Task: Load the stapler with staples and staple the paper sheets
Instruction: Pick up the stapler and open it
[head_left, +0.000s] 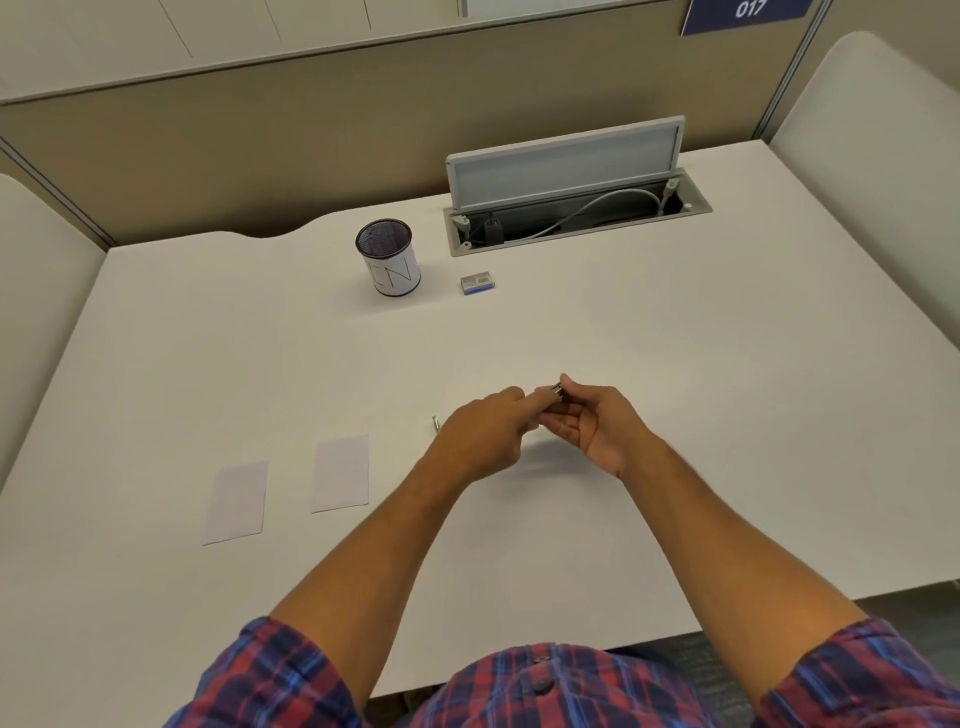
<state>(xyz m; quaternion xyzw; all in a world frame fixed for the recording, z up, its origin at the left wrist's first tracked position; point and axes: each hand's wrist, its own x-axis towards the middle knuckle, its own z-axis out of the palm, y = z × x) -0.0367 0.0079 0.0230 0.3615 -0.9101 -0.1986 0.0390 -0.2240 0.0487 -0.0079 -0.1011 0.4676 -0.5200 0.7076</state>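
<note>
Over the middle of the white desk (675, 389) my two hands meet around a small metallic stapler (556, 391), mostly hidden by fingers. My right hand (597, 426) cups it from below and pinches its far end. My left hand (483, 434) has fingertips curled onto its near end. A small metal piece (435, 423) lies on the desk just left of my left hand. Two white paper sheets (340, 473) (238, 501) lie side by side at the front left. A small blue staple box (477, 284) sits farther back.
A mesh pen cup (388, 258) with a white label stands at the back, left of the staple box. Behind it an open cable hatch (571, 208) holds cords, its lid tilted up. Partition walls ring the desk; curved white panels stand at both sides.
</note>
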